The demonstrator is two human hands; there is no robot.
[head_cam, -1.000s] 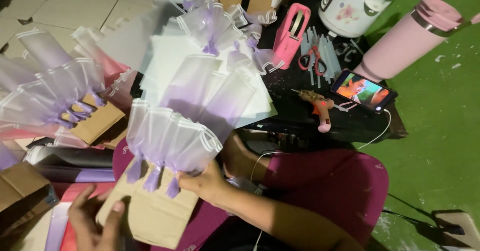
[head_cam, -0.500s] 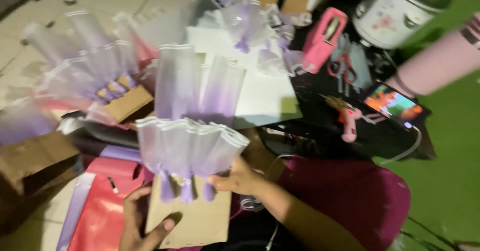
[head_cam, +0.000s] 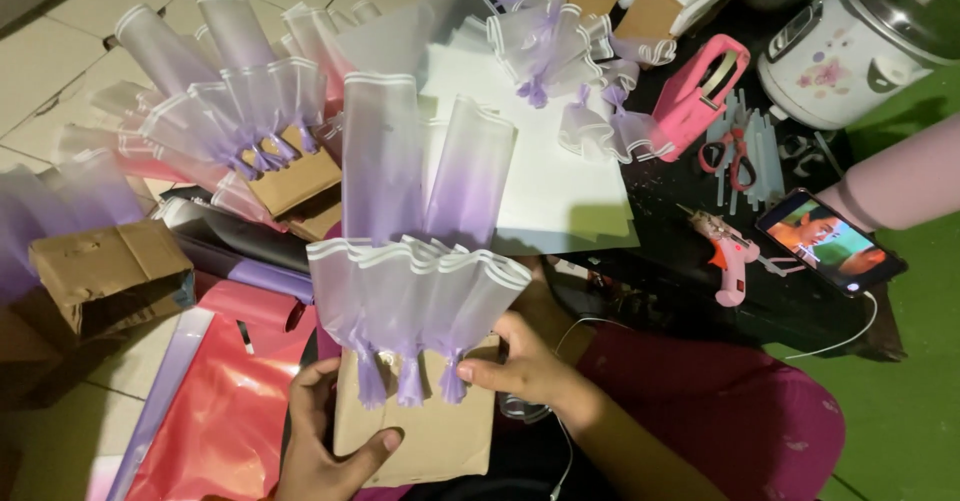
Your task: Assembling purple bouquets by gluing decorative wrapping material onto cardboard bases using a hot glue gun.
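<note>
floor (head_cam: 60,71) of pale tiles fills the upper left, with a green surface (head_cam: 910,401) at the right edge. a dark worktop (head_cam: 690,271) sits right of centre, littered with craft supplies. a red sheet of wrapping film (head_cam: 225,401) lies at lower left. a white sheet (head_cam: 545,176) lies behind the centre. a rice cooker (head_cam: 865,46) stands at top right.

in the middle, a piece of brown cardboard (head_cam: 430,431) is held upright, with three pleated fans of translucent white-to-purple wrapping paper (head_cam: 415,286) fixed along its upper edge, their gathered purple ends pointing down. two taller pleats rise behind them. the left hand (head_cam: 325,441) grips the cardboard's lower left corner, thumb across the front, fingers clamped on it. the right hand (head_cam: 515,366) presses the gathered base of the rightmost fan, fingers together and pinched on the paper.

a second cardboard piece with similar fans (head_cam: 250,116) lies at upper left, near a brown box (head_cam: 110,271). on the worktop: a pink tape dispenser (head_cam: 700,91), a lit phone (head_cam: 830,241), a pink glue gun (head_cam: 728,251), red-handled scissors (head_cam: 730,151).
</note>
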